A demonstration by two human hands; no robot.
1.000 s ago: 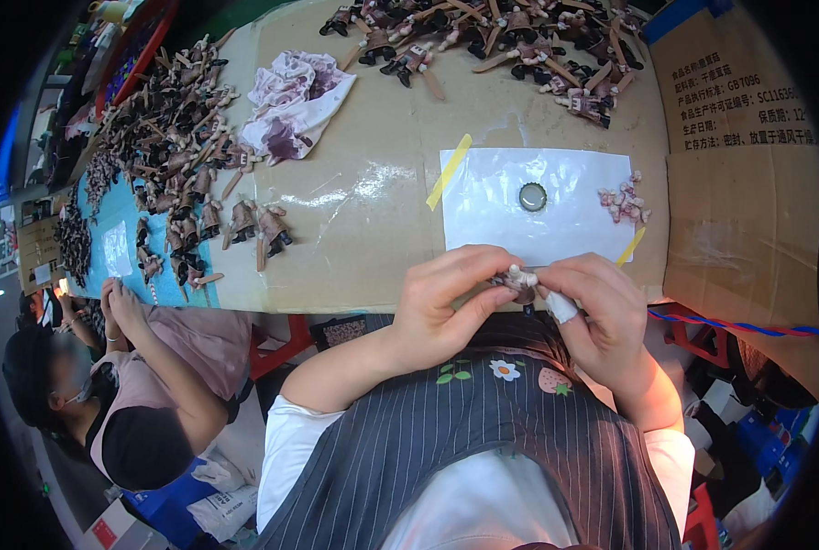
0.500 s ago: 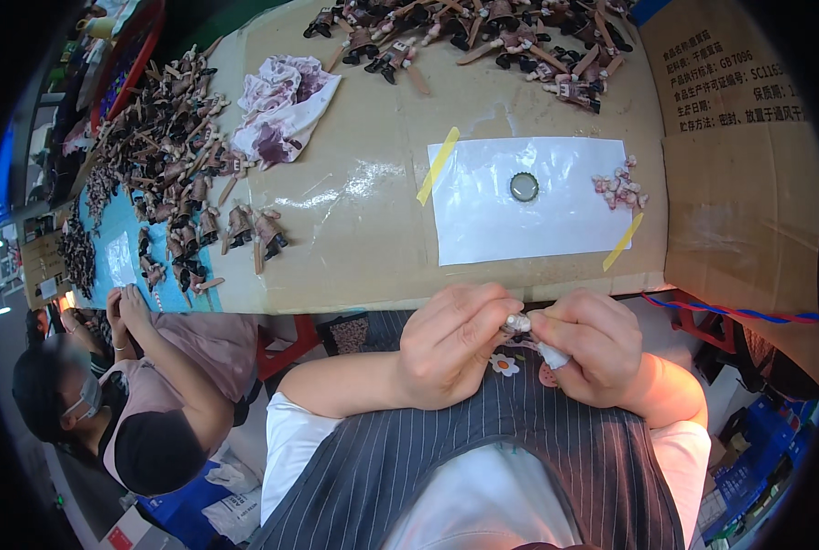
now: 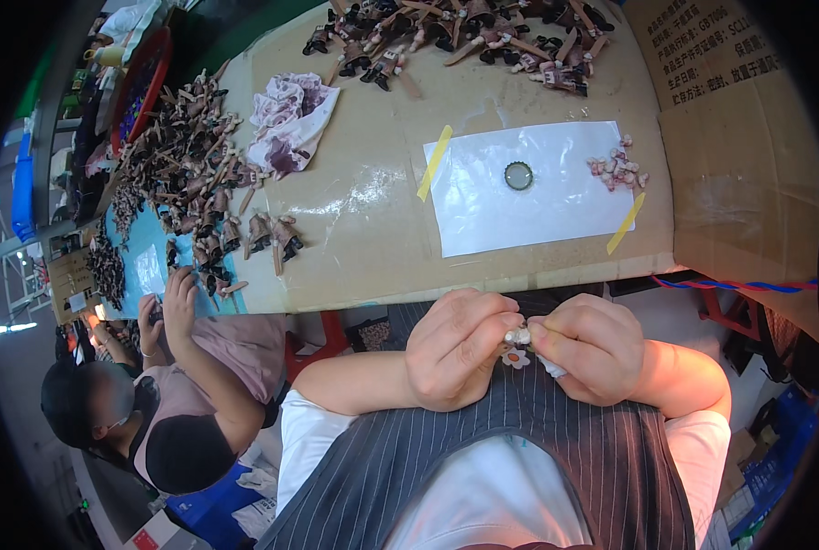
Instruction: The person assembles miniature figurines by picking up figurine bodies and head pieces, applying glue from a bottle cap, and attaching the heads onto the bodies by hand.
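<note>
Drawn back from the counter (image 3: 373, 252) since a second ago, left hand (image 3: 455, 353) and right hand (image 3: 597, 353) pinch a small figurine (image 3: 518, 336) between them

The left hand (image 3: 455, 350) and right hand (image 3: 597, 348) meet in front of a striped apron (image 3: 428, 467), pinching a small pale figure (image 3: 518, 336) between their fingertips. On the cardboard-topped table (image 3: 363, 247) beyond, a metal bottle cap (image 3: 518, 175) sits on a taped white sheet (image 3: 473, 211), with small pale pieces (image 3: 620, 170) clustered near its right edge. Farther left lie a purple-stained cloth (image 3: 290, 124) and many brown figures (image 3: 189, 174), while a co-worker (image 3: 189, 385) sits at the table's near side.
</note>
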